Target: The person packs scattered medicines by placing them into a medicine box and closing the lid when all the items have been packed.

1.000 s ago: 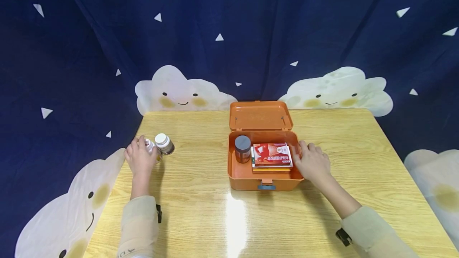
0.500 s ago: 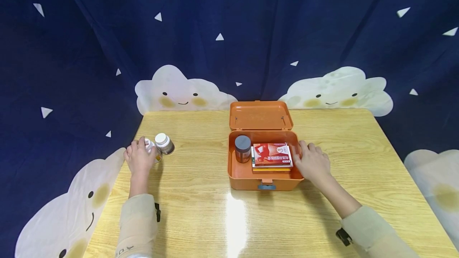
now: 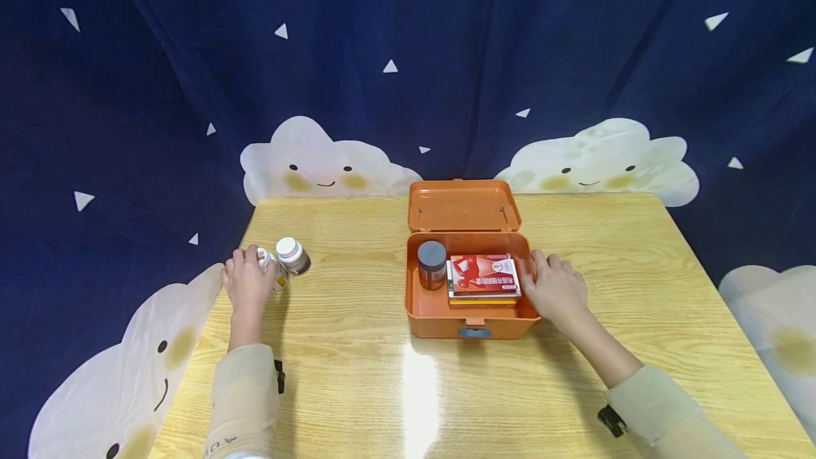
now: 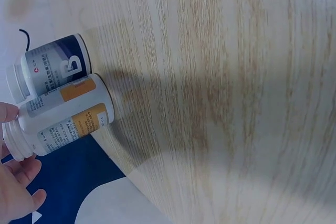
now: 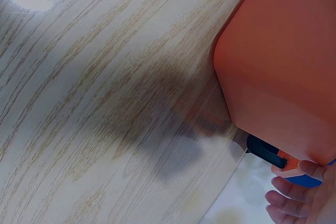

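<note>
Toward the table's left edge, my left hand [image 3: 247, 285] pinches the white cap end of a pill bottle [image 4: 68, 116] with orange label patches. The bottle stands on the wood, its cap between thumb and fingers in the left wrist view. Right beside it is a second white-capped pill bottle [image 3: 293, 256] with a dark blue label. My right hand [image 3: 556, 290] grips the right side wall of an open orange medicine box [image 3: 440, 329], thumb over the rim and fingers outside. Inside the box are a grey-lidded brown jar [image 3: 432, 264] and a red medicine carton [image 3: 484, 274] on other cartons.
The box lid [image 3: 464, 205] is tipped back toward the curtain. A dark blue handle or latch [image 3: 474, 333] sits on the box front. A wooden table [image 3: 344, 374] carries everything, with a blue cloud-print curtain [image 3: 357, 34] behind and at the sides.
My left hand has shifted very slightly back toward me, showing a little more of the bottle. The right hand and box have stayed still.
</note>
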{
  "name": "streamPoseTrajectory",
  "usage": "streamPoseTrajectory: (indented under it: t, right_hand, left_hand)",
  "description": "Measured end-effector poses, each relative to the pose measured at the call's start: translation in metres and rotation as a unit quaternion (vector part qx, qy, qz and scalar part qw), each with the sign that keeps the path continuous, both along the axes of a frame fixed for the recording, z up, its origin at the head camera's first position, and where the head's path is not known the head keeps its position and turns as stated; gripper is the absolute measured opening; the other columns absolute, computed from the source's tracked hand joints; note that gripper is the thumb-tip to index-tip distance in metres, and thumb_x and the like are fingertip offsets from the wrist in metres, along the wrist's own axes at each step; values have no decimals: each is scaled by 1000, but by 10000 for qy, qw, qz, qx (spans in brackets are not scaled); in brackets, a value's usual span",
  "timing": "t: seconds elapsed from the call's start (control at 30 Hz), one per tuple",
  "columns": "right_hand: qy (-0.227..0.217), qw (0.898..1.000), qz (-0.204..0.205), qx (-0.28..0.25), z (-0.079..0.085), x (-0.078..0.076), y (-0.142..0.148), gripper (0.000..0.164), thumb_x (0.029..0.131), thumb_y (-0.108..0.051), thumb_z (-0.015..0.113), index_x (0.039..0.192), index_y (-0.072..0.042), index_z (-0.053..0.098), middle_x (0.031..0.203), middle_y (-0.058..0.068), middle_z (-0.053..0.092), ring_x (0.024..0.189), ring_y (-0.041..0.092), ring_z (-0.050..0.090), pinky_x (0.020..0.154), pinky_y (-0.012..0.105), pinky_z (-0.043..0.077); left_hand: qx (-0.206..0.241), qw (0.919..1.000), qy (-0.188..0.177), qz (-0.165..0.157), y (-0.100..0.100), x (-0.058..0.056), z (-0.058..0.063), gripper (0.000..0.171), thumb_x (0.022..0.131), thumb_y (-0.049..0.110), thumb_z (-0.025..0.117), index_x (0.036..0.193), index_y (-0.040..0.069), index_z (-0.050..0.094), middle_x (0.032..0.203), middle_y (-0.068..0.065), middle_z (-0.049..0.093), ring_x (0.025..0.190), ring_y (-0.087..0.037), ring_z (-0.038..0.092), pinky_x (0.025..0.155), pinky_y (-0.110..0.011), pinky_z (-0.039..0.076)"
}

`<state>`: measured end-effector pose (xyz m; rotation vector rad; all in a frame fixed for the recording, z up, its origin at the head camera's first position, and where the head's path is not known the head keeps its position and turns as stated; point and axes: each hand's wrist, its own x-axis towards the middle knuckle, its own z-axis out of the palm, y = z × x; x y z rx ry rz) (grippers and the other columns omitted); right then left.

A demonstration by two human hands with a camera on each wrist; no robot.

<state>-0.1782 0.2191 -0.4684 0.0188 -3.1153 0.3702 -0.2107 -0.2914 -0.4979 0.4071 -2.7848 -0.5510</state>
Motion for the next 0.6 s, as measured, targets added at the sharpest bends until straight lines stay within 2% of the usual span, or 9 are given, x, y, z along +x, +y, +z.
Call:
streamPoseTrajectory:
  t: [0.43,0.6]
  right_hand:
    - [0,10000,30,-32,0,0,1,47,91,-31,36,130,-5,39,115,26,47,103,45,45,76,59,38]
    - [-16,10000,32,-52,-1,0,1,47,90,-30,37,130,-5,39,115,25,47,103,45,45,76,59,38]
  left_hand:
    - [392,9992,13,-56,0,2,0,46,82,18,55,120,-5,45,117,-25,40,105,-42,36,94,-54,24]
    - [402,9991,105,-118,1,4,1,45,80,16,57,118,-6,47,114,-26,40,103,-42,37,92,-54,26]
